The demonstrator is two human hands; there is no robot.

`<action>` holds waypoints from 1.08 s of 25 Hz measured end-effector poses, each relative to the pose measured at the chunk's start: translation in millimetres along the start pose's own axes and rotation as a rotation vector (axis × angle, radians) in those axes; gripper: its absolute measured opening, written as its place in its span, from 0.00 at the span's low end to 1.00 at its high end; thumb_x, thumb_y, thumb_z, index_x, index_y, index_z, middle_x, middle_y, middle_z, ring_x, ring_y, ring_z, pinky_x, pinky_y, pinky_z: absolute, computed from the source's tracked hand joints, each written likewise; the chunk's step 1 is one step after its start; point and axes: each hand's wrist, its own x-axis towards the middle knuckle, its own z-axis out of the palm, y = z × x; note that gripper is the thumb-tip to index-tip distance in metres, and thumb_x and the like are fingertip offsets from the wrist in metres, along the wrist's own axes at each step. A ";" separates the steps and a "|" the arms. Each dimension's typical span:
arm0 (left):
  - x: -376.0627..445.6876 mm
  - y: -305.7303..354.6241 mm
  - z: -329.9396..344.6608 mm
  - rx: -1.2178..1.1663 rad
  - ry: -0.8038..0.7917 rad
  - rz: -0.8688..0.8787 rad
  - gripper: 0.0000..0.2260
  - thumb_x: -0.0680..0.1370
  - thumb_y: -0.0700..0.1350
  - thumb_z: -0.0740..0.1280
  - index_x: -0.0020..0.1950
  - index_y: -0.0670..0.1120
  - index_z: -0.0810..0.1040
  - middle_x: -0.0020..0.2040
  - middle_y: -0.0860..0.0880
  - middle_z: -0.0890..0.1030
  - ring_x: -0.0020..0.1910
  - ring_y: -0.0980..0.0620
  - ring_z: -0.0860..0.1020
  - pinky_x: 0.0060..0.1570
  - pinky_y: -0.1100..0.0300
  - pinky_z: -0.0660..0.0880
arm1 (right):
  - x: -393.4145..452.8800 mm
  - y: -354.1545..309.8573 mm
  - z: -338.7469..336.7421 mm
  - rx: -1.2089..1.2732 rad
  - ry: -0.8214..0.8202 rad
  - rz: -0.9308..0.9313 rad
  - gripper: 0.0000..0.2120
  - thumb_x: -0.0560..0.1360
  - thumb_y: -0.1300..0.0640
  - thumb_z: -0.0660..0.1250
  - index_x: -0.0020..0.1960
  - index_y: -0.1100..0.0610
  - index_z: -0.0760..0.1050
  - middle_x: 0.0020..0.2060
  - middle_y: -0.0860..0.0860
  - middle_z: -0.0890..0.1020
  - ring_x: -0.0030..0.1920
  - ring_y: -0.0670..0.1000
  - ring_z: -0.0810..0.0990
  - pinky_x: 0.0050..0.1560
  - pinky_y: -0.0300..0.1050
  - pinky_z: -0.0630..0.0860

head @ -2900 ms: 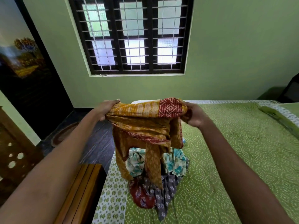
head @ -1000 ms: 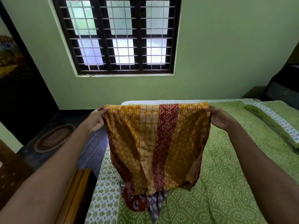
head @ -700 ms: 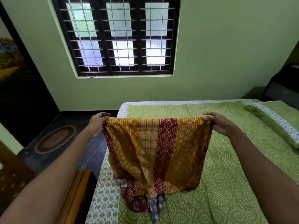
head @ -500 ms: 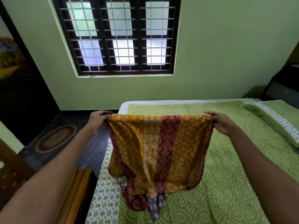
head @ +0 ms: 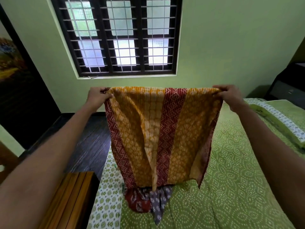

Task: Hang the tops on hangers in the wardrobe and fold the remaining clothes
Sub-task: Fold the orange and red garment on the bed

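Left hand [head: 97,97] and right hand [head: 230,96] each pinch a top corner of the mustard-and-maroon printed garment [head: 160,136], spread flat and hanging above the bed [head: 231,195]. Its hem nearly meets the clothes pile [head: 148,201] on the green bedspread, partly hidden behind it.

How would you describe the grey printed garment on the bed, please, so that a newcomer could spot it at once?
Start at the green dotted bedspread and go to its near left corner, below the orange and red cloth that both hands hold up. There a small pile lies, partly hidden by that cloth. The grey printed garment is the one with small white motifs, right of the dark red garment.
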 end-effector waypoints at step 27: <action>-0.8 61.4 16.0 0.219 0.100 0.218 0.09 0.72 0.38 0.71 0.49 0.34 0.82 0.42 0.38 0.82 0.42 0.46 0.77 0.43 0.57 0.71 | -13.7 2.0 8.2 -0.304 0.132 -0.070 0.11 0.70 0.61 0.64 0.34 0.67 0.76 0.26 0.54 0.72 0.32 0.48 0.72 0.29 0.43 0.65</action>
